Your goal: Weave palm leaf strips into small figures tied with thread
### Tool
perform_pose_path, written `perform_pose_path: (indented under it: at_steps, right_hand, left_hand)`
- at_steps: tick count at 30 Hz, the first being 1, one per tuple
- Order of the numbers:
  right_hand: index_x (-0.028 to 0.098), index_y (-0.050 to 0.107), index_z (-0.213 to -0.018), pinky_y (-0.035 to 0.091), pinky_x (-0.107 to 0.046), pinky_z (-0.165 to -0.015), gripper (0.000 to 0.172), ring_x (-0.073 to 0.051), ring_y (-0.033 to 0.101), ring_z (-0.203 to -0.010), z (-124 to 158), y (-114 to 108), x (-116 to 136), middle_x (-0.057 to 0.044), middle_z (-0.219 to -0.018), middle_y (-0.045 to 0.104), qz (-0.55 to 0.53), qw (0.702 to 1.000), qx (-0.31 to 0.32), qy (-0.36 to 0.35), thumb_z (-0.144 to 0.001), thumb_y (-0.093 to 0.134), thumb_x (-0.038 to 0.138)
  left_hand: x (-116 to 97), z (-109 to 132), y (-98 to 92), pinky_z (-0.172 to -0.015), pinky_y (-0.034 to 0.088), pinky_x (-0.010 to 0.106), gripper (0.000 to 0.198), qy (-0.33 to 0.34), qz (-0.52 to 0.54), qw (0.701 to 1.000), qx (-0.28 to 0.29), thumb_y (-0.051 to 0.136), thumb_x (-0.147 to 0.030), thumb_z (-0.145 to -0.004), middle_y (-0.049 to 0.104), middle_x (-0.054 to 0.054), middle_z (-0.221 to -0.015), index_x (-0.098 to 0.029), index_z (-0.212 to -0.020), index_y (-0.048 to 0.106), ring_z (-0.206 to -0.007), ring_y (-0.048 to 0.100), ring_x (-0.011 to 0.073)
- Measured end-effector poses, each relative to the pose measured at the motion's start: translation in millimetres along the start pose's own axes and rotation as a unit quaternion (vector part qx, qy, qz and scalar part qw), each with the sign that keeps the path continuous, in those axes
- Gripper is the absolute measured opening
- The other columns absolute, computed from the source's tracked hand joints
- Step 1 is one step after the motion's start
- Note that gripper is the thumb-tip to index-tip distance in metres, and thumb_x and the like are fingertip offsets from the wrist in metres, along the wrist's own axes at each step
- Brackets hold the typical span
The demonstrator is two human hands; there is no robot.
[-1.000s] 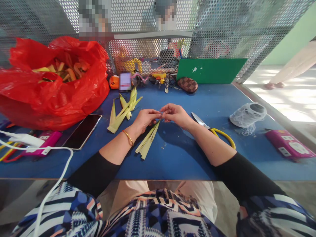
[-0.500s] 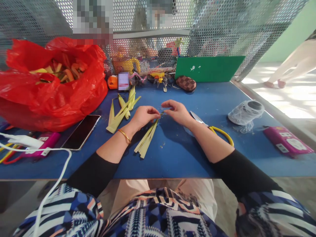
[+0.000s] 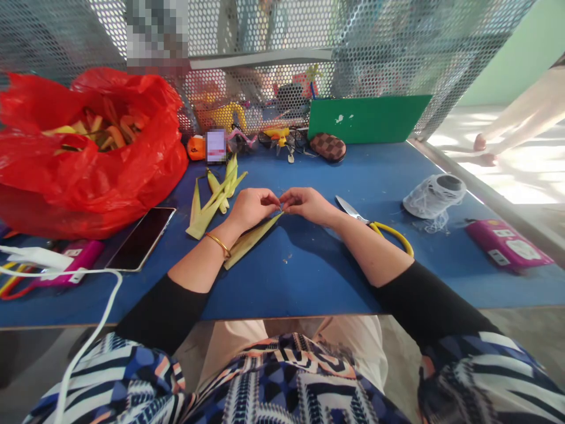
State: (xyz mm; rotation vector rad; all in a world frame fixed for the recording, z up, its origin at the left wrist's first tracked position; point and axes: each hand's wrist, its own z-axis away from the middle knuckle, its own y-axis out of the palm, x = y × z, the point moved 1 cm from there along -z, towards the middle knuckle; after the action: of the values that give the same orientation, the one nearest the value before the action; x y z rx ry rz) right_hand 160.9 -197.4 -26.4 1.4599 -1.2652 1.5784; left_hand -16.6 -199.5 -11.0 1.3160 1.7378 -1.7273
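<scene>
My left hand pinches the narrow tip of a pale green leaf strip, which looks like corn husk. The wide end of this strip slants down toward my left wrist, just above the blue table. At the same tip, my right hand has thumb and forefinger pressed together, almost touching the left fingertips. Whatever fine piece lies between the fingers is too small to make out. Several more folded leaf strips rest behind my left hand. Scissors with yellow handles lie beside my right forearm.
A red plastic bag of leaf pieces stands at the left, near a dark phone and a white cable. A spool of white thread and a purple packet sit right. Behind are a checked case and green board.
My right hand has moved left and its parted fingers have closed at the strip's tip beside my left hand. The strip has swung left and now looks like one flat piece.
</scene>
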Motion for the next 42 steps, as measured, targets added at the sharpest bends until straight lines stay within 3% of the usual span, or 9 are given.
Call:
perform_pose_path:
  at_steps: [7, 11, 19, 25, 33, 38, 42]
  right_hand:
    - [0.016, 0.065, -0.079, 0.049, -0.024, -0.066, 0.018, -0.010, 0.062, -0.062, 2.4, 6.1, 4.4, 0.004, -0.065, 0.068, -0.026, 0.998, -0.044, 0.027, -0.066, 0.065, 0.002]
    - [0.016, 0.065, -0.077, 0.050, -0.023, -0.064, 0.018, -0.010, 0.063, -0.061, 3.8, 9.3, 7.1, 0.004, -0.063, 0.068, -0.056, 0.996, -0.063, 0.043, -0.067, 0.063, 0.001]
    - [0.015, 0.071, -0.070, 0.046, -0.019, -0.056, 0.012, -0.008, 0.060, -0.057, 5.9, 10.5, 7.1, 0.002, -0.060, 0.067, -0.056, 0.994, -0.052, 0.080, -0.067, 0.067, 0.005]
    - [0.015, 0.067, -0.062, 0.040, -0.021, -0.054, 0.007, -0.008, 0.052, -0.053, 5.7, 8.7, 5.8, 0.003, -0.053, 0.061, -0.031, 0.993, -0.084, 0.076, -0.067, 0.071, 0.015]
    - [0.016, 0.063, -0.064, 0.035, -0.022, -0.056, 0.004, -0.007, 0.046, -0.054, 5.5, 5.0, 9.8, 0.006, -0.054, 0.056, -0.003, 0.989, -0.125, 0.078, -0.067, 0.063, 0.014]
    - [0.018, 0.063, -0.063, 0.036, -0.024, -0.059, 0.003, -0.010, 0.045, -0.057, 3.6, -6.8, 9.7, 0.004, -0.056, 0.057, 0.026, 0.982, -0.171, 0.078, -0.065, 0.064, 0.017]
    - [0.018, 0.061, -0.061, 0.038, -0.025, -0.061, 0.006, -0.011, 0.046, -0.059, 1.4, -18.2, 11.2, 0.003, -0.059, 0.058, 0.018, 0.979, -0.198, 0.037, -0.064, 0.065, 0.015]
  left_hand:
    - [-7.2, 5.5, 3.7, -0.062, 0.040, 0.026, 0.011, 0.084, -0.225, 0.969, -0.052, 0.064, -0.024, -0.081, 0.075, 0.004, -0.077, -0.020, -0.081, 0.073, -0.069, 0.064, 0.0164]
    - [-10.0, 7.6, 5.7, -0.063, 0.038, 0.027, 0.012, 0.118, -0.283, 0.950, -0.067, 0.060, -0.022, -0.084, 0.074, 0.006, -0.079, -0.020, -0.081, 0.072, -0.073, 0.065, 0.0181]
    - [-11.4, 10.3, 10.2, -0.063, 0.038, 0.026, 0.009, 0.119, -0.219, 0.963, -0.102, 0.063, -0.018, -0.083, 0.071, 0.004, -0.087, -0.019, -0.076, 0.070, -0.074, 0.061, 0.0149]
    - [-10.1, 9.6, 10.0, -0.065, 0.040, 0.026, 0.007, 0.115, -0.173, 0.972, -0.113, 0.066, -0.020, -0.081, 0.069, 0.003, -0.080, -0.019, -0.075, 0.070, -0.072, 0.060, 0.0145]
    - [-8.6, 8.9, 9.5, -0.067, 0.041, 0.028, 0.009, 0.098, -0.147, 0.978, -0.109, 0.068, -0.024, -0.080, 0.070, 0.003, -0.080, -0.019, -0.073, 0.070, -0.073, 0.060, 0.0152]
    - [-7.3, 5.8, 6.3, -0.065, 0.040, 0.028, 0.012, 0.038, -0.126, 0.987, -0.097, 0.066, -0.027, -0.078, 0.070, 0.003, -0.075, -0.020, -0.069, 0.069, -0.070, 0.059, 0.0157]
    - [-2.1, 3.3, 3.5, -0.062, 0.039, 0.028, 0.010, -0.039, -0.084, 0.993, -0.072, 0.067, -0.025, -0.070, 0.068, 0.001, -0.065, -0.020, -0.060, 0.066, -0.063, 0.057, 0.0154]
